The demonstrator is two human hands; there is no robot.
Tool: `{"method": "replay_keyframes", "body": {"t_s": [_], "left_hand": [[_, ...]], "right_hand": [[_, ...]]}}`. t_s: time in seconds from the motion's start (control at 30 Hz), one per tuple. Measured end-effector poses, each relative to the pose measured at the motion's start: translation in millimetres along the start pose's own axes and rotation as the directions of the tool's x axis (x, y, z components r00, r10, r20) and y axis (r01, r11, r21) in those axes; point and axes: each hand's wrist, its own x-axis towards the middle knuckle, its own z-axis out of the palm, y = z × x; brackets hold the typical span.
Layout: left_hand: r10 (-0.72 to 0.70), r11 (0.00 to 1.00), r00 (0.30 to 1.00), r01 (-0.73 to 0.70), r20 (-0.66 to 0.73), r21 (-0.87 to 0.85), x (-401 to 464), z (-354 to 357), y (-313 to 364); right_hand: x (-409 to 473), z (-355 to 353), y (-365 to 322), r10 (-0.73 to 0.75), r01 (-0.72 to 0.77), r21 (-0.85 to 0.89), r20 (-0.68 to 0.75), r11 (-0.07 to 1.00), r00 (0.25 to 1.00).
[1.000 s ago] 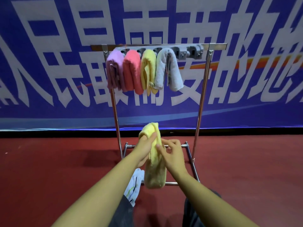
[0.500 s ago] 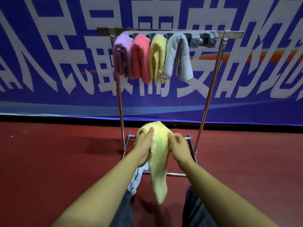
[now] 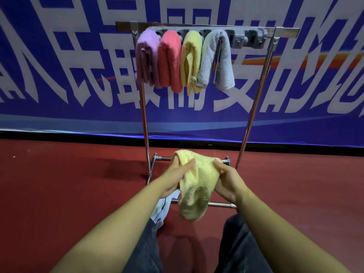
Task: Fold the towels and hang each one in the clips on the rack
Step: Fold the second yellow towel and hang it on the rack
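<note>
Head: yellow towel [image 3: 197, 180] betw. left hand [image 3: 175, 176] & right hand [image 3: 228, 179]

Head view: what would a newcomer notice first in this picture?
First, the pale yellow towel held low in the middle by the left hand and the right hand, with its end hanging down. Next, four towels hanging from the rack above: purple, pink, yellow, grey.
</note>
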Motion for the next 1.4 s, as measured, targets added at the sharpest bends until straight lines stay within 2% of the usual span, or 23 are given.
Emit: {"method": "replay_keyframes", "body": {"t_s": [0.13, 0.27, 0.37, 0.43, 0.57, 0.67, 0.83, 0.9, 0.97, 1.07, 1.13, 1.2, 1.27, 1.37, 1.4], "left_hand": [[0.027, 0.997, 1.000, -0.027, -0.004, -0.076, -2.2, 14.1, -18.9], [0.073, 0.997, 0.995, -0.073, -0.065, -0.005, -3.6, 24.7, -30.9], [0.183, 0.983, 0.959, -0.180, -0.215, 0.034, 4.4, 28.7, -30.3], [0.219, 0.976, 0.937, -0.214, -0.271, 0.047, 10.4, 25.1, -25.1], [0.229, 0.973, 0.925, -0.230, -0.303, 0.033, 16.8, 10.8, -15.3], [0.247, 0.969, 0.896, -0.238, -0.369, 0.070, 18.7, -11.6, -8.6], [0.286, 0.955, 0.860, -0.221, -0.423, 0.197, 28.7, -69.1, -7.1], [0.291, 0.948, 0.847, -0.194, -0.445, 0.251, 27.8, -87.1, -4.6], [0.318, 0.923, 0.843, -0.171, -0.435, 0.345, 13.7, -86.8, 9.1], [0.364, 0.853, 0.844, -0.133, -0.393, 0.505, 8.5, -90.8, 16.8], [0.353, 0.834, 0.853, -0.100, -0.384, 0.543, 9.1, -97.5, 15.6], [0.282, 0.861, 0.866, -0.039, -0.412, 0.507, 8.3, -107.7, 13.5], [0.215, 0.911, 0.849, 0.004, -0.482, 0.413, 6.6, -119.8, 11.3], [0.155, 0.967, 0.838, -0.021, -0.523, 0.253, 7.6, -136.8, 7.9], [0.151, 0.973, 0.843, -0.035, -0.517, 0.228, 10.6, -142.2, 5.9]], "right_hand": [[6.0, -5.9, 6.4, -0.036, 0.033, 0.072, 0.039, 0.997, 0.999], [11.9, -3.1, 10.0, -0.087, 0.077, 0.107, 0.091, 0.991, 0.992], [13.5, 2.9, 11.2, -0.121, 0.119, -0.023, -0.077, 0.993, 0.990], [14.6, -1.5, 13.6, -0.104, 0.083, -0.128, -0.164, 0.988, 0.981], [11.9, -12.5, 12.8, -0.081, 0.057, -0.118, -0.212, 0.991, 0.974], [8.7, -20.6, 6.6, -0.138, 0.115, -0.112, -0.231, 0.987, 0.963], [7.0, -42.7, -1.5, -0.282, 0.125, -0.368, -0.412, 0.921, 0.867], [9.7, -49.3, -3.1, -0.323, 0.107, -0.450, -0.437, 0.886, 0.840], [13.0, -51.5, -5.3, -0.265, 0.071, -0.420, -0.425, 0.905, 0.866], [15.3, -52.7, -9.9, -0.045, -0.046, -0.247, -0.351, 0.968, 0.935], [15.7, -54.2, -11.6, 0.056, -0.118, -0.175, -0.321, 0.977, 0.946], [18.9, -57.7, -11.2, 0.088, -0.148, -0.161, -0.332, 0.976, 0.939], [21.4, -62.4, -10.9, 0.010, -0.138, -0.302, -0.390, 0.943, 0.921], [24.2, -69.3, -15.3, -0.315, -0.075, -0.666, -0.446, 0.742, 0.837], [23.8, -67.9, -19.9, -0.390, -0.041, -0.712, -0.431, 0.701, 0.814]]}}
